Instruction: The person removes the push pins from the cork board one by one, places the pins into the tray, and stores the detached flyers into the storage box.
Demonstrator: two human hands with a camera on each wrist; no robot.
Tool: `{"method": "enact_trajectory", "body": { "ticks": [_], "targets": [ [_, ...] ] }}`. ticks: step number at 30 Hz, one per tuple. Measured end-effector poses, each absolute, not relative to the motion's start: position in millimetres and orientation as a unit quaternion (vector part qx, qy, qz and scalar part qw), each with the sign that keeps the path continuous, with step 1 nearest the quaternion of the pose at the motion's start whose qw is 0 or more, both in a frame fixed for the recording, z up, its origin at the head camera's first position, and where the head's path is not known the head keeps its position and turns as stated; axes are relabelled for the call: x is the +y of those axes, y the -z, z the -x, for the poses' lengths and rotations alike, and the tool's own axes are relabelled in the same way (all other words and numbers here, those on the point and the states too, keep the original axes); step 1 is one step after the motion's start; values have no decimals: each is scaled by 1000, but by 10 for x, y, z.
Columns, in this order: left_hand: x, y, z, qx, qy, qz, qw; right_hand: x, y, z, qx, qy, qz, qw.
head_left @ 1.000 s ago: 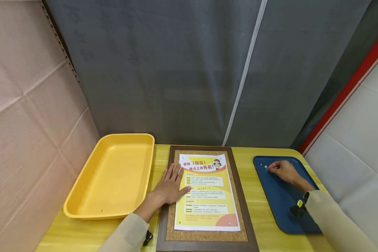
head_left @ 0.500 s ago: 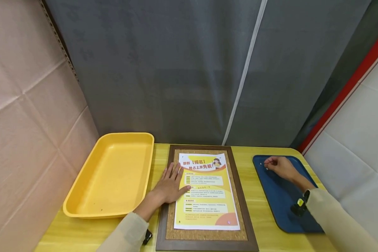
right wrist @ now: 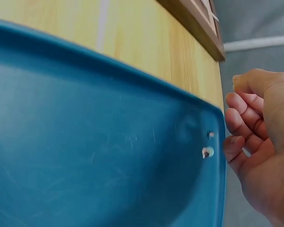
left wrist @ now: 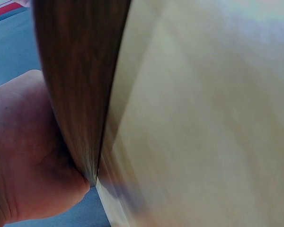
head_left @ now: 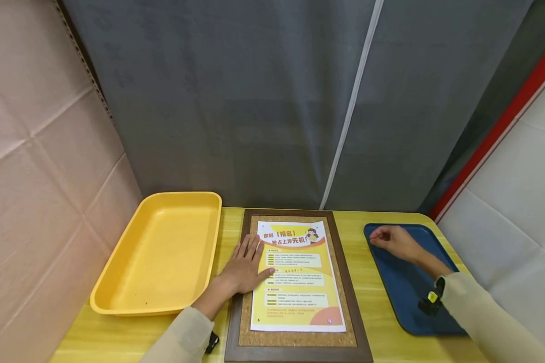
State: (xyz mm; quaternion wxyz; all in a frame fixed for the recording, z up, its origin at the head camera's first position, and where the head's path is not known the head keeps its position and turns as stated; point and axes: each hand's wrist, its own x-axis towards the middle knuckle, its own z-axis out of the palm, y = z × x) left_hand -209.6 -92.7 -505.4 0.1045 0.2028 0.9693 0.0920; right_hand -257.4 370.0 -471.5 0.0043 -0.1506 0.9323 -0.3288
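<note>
In the head view my left hand [head_left: 243, 271] rests flat, fingers spread, across the left side of a yellow printed poster [head_left: 297, 302] and the dark wooden frame of a corkboard [head_left: 300, 339]. My right hand [head_left: 398, 243] hovers over the upper left edge of a blue tray [head_left: 418, 307], thumb and fingers bent together. Anything tiny between the fingertips is hidden. Two tiny objects that look like push pins, one pinkish [right wrist: 210, 135] and one whitish [right wrist: 208, 152], lie in the tray's corner in the right wrist view, just beside the right hand's curled fingers.
A yellow tray [head_left: 163, 262] stands left of the corkboard on the wood-grain table [head_left: 354, 287]. Grey curtain [head_left: 236, 126] hangs at the back. Pale walls close off both sides. Small marks or pins show at the poster's corners.
My right hand has lifted from the small objects in the blue tray and moved left to the tray's edge. The left hand stays in place on the poster.
</note>
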Motion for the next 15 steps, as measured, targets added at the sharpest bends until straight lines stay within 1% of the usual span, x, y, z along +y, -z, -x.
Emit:
{"method": "enact_trajectory", "body": {
  "ticks": [5, 15],
  "targets": [
    [-921, 4996, 2075, 969, -95, -203, 105, 3578, 4671, 2540, 922, 334, 194, 13],
    [-945, 5058, 2093, 965, -113, -212, 107, 3326, 4611, 2477, 906, 329, 263, 41]
  ]
}}
